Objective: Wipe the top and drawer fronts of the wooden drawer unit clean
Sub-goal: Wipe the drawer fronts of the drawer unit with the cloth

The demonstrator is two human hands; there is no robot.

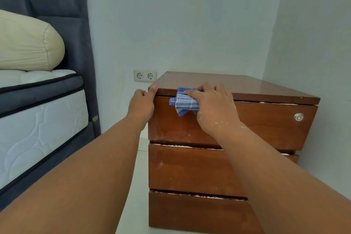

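A brown wooden drawer unit with three drawer fronts stands against the wall. My right hand grips a crumpled blue-and-white checked cloth and holds it against the front edge of the top, at the upper left of the top drawer. My left hand clasps the unit's top left corner, thumb lying on the top edge and fingers curled round the side. A round metal lock sits at the right of the top drawer front. Pale dust lines the gaps between the drawers.
A bed with a white mattress, dark grey upholstery and a cream pillow stands at the left. A double wall socket is just behind the unit's left corner. White walls close in behind and on the right. Pale floor lies between bed and unit.
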